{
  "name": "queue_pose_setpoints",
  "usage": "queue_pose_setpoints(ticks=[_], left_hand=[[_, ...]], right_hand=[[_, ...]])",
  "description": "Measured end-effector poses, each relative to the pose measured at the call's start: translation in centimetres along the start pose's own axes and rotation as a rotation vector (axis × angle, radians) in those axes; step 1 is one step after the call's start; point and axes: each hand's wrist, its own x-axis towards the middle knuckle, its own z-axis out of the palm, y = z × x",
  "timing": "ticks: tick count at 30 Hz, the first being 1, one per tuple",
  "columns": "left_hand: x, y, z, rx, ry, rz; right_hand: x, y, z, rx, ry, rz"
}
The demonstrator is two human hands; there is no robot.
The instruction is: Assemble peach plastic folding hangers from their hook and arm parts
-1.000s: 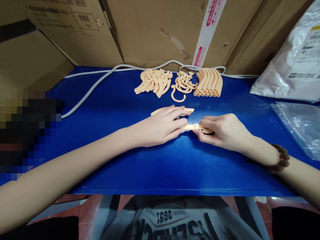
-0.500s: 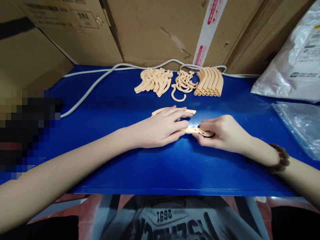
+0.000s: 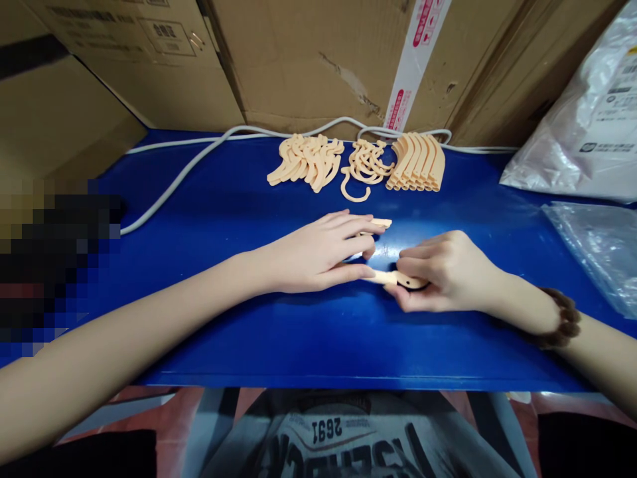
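Observation:
My right hand is closed in a pinch around a beige plastic hanger arm, a slim curved piece with a small dark hole near its right end. My left hand lies to its left, palm down with its fingers apart. The left thumb touches the left end of the held arm, while the index finger is bent above it with a gap between. Under the outstretched left fingers lies another beige piece, mostly hidden by the hand.
Toward the back of the blue table lie a heap of curved beige arms, a pile of beige hooks and a neat row of curved tubular pieces. Behind them run a white cable and cardboard boxes. Plastic bags sit right.
The held hanger arm and my right hand have shifted slightly toward me. My left index finger has lifted off the arm, opening a gap to the thumb.

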Motion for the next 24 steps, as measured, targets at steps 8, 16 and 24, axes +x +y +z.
queue_pose_setpoints(ticks=[8, 16, 24], left_hand=[[-0.2, -0.8, -0.2, -0.123, 0.097, -0.135], [0.0, -1.9, 0.3, -0.205, 0.257, -0.174], [-0.1, -1.3, 0.4, -0.126, 0.265, -0.168]], right_hand=[[0.2, -1.2, -0.6, 0.103, 0.004, -0.157], [0.6, -0.2, -0.6, 0.032, 0.007, -0.125], [0.5, 0.5, -1.2, -0.047, 0.072, -0.085]])
